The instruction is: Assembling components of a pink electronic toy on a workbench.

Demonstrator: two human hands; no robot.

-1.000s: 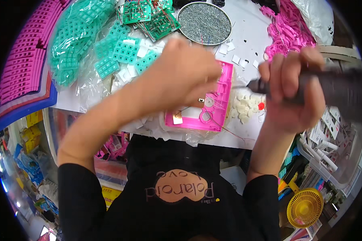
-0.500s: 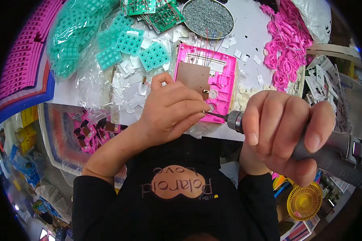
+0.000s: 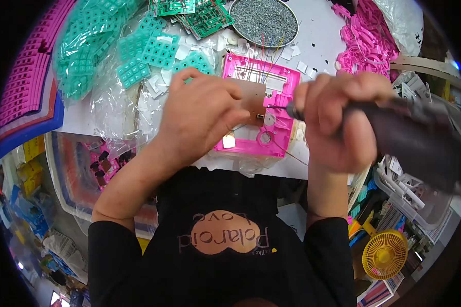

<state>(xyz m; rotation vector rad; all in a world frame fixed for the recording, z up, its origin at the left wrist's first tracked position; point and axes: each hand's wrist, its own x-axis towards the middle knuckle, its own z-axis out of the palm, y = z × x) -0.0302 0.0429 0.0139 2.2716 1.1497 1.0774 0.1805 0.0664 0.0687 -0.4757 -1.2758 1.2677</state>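
Note:
A pink plastic housing [image 3: 288,81] lies on the white table before me, with a brown circuit board [image 3: 252,97] in it and thin wires rising from its far side. My right hand [image 3: 338,120] grips a dark electric screwdriver [image 3: 404,138], blurred by motion. Its bit points left and meets the housing at the board's right edge, as far as I can tell. Over the housing's left side is my left hand [image 3: 202,107], fingers curled toward the board; anything inside them is hidden. A small pale metal square [image 3: 229,140] shows in the housing's near left corner.
Behind the housing stands a round tray [image 3: 231,13] of small screws. Teal rubber keypads [image 3: 161,51] and green circuit boards [image 3: 207,20] lie at the far left. Pink plastic parts [image 3: 366,38] are heaped at the far right. A yellow basket [image 3: 384,255] is low on the right.
The screwdriver and my right hand have moved away from me, the bit shifting from the housing's near edge to beside the board. My left hand has drawn back left, off the bit.

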